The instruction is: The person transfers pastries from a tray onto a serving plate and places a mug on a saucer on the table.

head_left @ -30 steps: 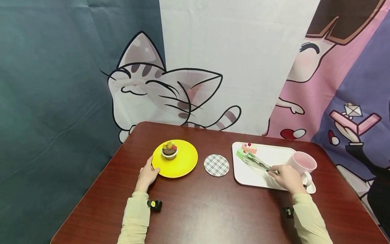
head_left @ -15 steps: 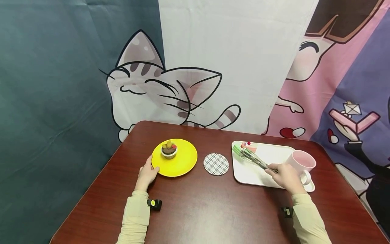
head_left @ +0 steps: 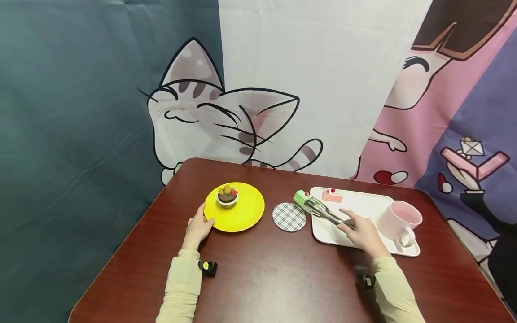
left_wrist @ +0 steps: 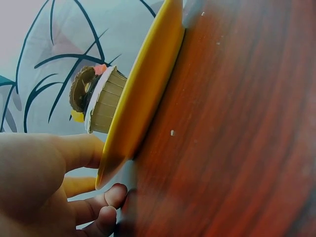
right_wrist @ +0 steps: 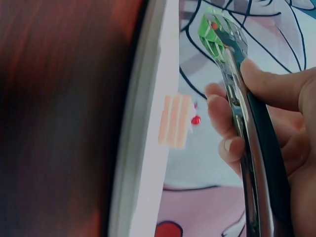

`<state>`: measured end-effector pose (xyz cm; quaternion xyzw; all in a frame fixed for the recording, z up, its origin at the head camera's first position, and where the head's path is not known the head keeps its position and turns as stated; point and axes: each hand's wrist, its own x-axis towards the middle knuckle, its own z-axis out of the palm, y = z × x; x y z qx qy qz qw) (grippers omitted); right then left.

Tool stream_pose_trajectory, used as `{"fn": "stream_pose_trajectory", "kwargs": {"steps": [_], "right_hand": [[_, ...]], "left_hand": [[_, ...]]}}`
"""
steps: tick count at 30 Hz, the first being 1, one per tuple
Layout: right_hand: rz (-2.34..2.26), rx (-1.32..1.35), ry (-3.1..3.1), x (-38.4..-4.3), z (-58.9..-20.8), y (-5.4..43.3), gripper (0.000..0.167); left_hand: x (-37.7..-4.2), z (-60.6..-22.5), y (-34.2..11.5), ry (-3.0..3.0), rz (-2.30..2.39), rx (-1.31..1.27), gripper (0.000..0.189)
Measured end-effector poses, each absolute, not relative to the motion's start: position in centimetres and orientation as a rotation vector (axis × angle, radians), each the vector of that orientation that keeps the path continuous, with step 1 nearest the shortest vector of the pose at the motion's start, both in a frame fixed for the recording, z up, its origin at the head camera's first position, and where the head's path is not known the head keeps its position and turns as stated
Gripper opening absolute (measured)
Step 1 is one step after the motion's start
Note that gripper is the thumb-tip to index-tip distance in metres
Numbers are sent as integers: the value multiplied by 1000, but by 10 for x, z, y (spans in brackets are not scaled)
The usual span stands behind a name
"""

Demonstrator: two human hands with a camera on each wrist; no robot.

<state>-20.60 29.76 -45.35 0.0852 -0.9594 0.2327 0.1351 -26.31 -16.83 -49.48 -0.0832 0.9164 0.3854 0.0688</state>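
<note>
My right hand (head_left: 361,231) grips metal tongs (head_left: 323,211), squeezing their arms together. Between the tong heads is a green cake slice (head_left: 300,197), held up near the tray's left edge, beside the checked coaster. In the right wrist view the tongs (right_wrist: 247,128) run up from the palm to the green slice (right_wrist: 210,34). My left hand (head_left: 197,229) pinches the near left rim of the yellow plate (head_left: 246,208), thumb on top. A toy cupcake (head_left: 227,198) with fruit on top sits on that plate; the left wrist view shows its pleated cup (left_wrist: 106,103).
The white tray (head_left: 363,202) holds a pink cake slice (head_left: 332,195) at its back left and a pink mug (head_left: 400,220) at its right end. A round checked coaster (head_left: 289,217) lies between plate and tray. A printed cloth (head_left: 266,54) hangs behind the table.
The right hand has moved left with the tongs, lifting the green cake slice off the tray and past its left edge. The left hand stays on the plate's rim.
</note>
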Motion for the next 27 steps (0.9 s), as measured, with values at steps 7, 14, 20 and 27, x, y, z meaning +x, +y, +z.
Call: {"fn": "stream_pose_trajectory", "kwargs": {"steps": [7, 14, 20, 27], "right_hand": [[656, 202, -2700, -214, -460, 270, 20], [708, 277, -2696, -223, -459, 234, 17], [720, 411, -2690, -228, -462, 200, 21], [559, 621, -2688, -237, -463, 172, 22]], "left_hand": [[-264, -494, -168, 2751, 1163, -259, 72], [-264, -495, -167, 2735, 1174, -280, 72], [-264, -495, -167, 2745, 1177, -285, 72], [-264, -496, -167, 2755, 1172, -294, 72]]}}
